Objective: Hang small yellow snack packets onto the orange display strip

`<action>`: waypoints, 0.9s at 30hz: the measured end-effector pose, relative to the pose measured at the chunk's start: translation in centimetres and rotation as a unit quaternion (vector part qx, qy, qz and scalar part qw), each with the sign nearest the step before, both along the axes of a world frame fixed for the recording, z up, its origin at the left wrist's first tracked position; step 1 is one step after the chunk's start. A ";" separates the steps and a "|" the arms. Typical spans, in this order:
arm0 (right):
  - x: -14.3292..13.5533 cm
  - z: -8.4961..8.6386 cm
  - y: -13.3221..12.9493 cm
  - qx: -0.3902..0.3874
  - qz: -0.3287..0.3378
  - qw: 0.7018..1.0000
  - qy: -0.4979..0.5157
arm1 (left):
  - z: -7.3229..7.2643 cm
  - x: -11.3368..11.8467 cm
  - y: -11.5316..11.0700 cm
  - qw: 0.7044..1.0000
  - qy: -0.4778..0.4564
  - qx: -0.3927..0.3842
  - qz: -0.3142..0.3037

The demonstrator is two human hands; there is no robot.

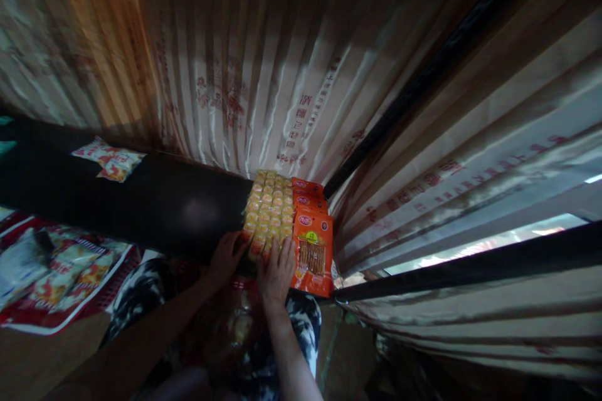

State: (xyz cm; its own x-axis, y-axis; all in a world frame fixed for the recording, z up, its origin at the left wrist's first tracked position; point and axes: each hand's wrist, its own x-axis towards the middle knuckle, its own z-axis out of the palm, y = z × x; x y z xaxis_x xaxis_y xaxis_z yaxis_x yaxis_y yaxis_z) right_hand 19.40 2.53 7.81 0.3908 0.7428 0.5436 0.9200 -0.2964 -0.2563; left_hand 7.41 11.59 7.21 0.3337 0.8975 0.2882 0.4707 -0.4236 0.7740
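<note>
My left hand (226, 257) and right hand (276, 270) lie flat, fingers spread (gripping nothing), on the yellow snack pack's (269, 208) near end; it runs lengthwise away from me.

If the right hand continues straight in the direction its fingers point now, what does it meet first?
The right hand already lies on the near end of the yellow snack pack, its fingers pointing up the pack. Going on, it would probably slide along the pack toward the striped curtain behind; depth is unclear.

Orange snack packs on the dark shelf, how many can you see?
3 orange snack packs, overlapping in a row right of the yellow packs: front one beside the right hand, two behind. More may be hidden.
</note>
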 end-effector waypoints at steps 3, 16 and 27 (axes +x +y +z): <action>0.2 -0.2 0.1 0.004 0.000 1.000 -0.016 | 0.1 0.0 0.0 1.000 0.007 -0.001 0.002; 0.7 -0.3 0.0 -0.007 0.003 0.999 -0.039 | -0.1 0.4 -0.2 0.999 -0.002 0.023 0.022; 1.0 -0.7 -0.5 -0.017 0.009 0.998 -0.056 | -1.1 0.1 0.1 0.997 -0.025 0.065 0.020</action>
State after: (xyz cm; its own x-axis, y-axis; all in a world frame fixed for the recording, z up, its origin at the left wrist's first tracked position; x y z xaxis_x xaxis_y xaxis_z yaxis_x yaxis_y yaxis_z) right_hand 20.41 2.00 7.07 0.3154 0.7678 0.5577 0.9476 -0.2866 -0.1414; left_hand 7.50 11.66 6.14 0.2804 0.8643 0.4176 0.4517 -0.5027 0.7370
